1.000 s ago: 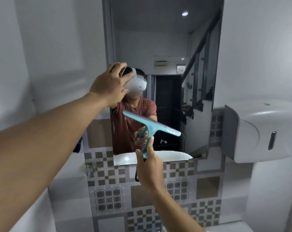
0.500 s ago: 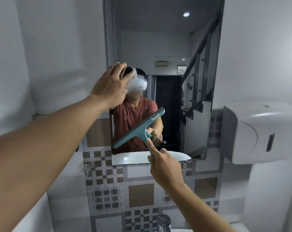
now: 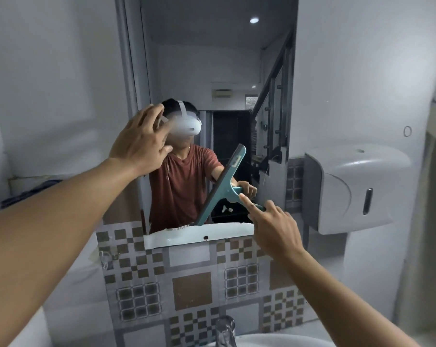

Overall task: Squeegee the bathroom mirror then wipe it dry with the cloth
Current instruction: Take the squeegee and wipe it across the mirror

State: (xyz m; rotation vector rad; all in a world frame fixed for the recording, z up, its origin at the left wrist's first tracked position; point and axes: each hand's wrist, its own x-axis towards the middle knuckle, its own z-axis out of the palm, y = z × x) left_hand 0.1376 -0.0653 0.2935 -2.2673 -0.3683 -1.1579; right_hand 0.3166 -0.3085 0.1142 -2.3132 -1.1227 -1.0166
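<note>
Head view shows the squeegee [image 3: 222,186] low on the mirror [image 3: 212,71], its blade standing steeply, the lower end near the bottom edge of the glass. It looks light and stiff, plastic with probably a soft rubber lip. I judge the handle is the place to hold it, because wet plastic can slip and the glass is fragile under hard pressure. The right hand [image 3: 274,226] grasps the handle, index finger stretched along it toward the blade, arm reaching up from below. The left hand [image 3: 142,144] is released, fingers spread at the mirror's left edge, arm extended. The cloth I cannot find.
</note>
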